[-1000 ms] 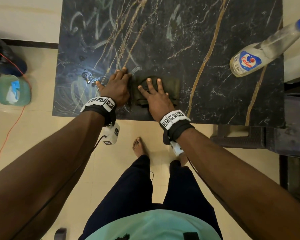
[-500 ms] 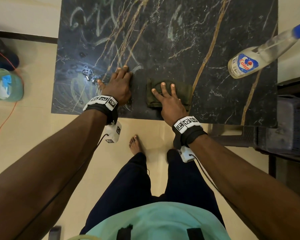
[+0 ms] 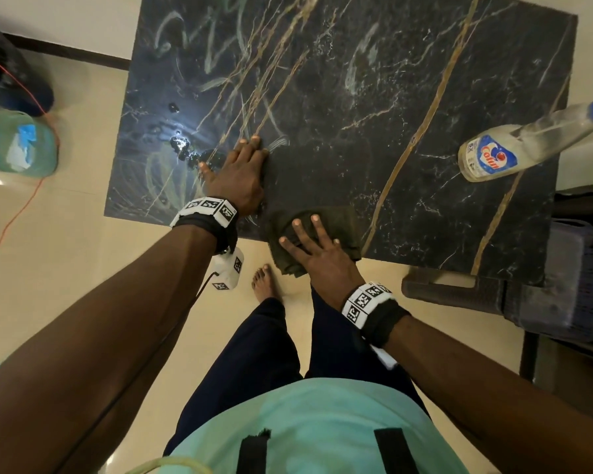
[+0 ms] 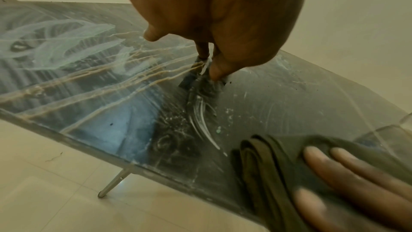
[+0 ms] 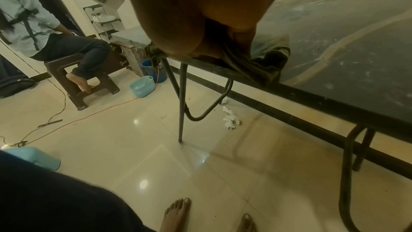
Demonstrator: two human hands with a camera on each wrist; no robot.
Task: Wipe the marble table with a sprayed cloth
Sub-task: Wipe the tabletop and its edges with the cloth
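right hand (image 3: pixel 317 254) lies flat with fingers spread on the folded cloth (image 3: pixel 332 222) at the marble table (image 3: pixel 408 97)'s near edge, partly overhanging. left hand (image 3: pixel 237 172) rests flat on the table, holding nothing. pulled nearer, the cloth could slip off onto the floor.

Only real readable text here is on the spray bottle (image 3: pixel 514 145) that's sitting at the right edge of the marble table (image 3: pixel 374 97): its blue-and-red label is showing the brand "Colin", and there's some smaller print to the left of that logo that's looking like "5X", too tiny to be sure. The wristbands (image 3: pixel 204 209) near the table's front edge are only carrying black-and-white square marker patterns, no letters. Same goes for the white box (image 3: pixel 229 268) hanging under the left one.
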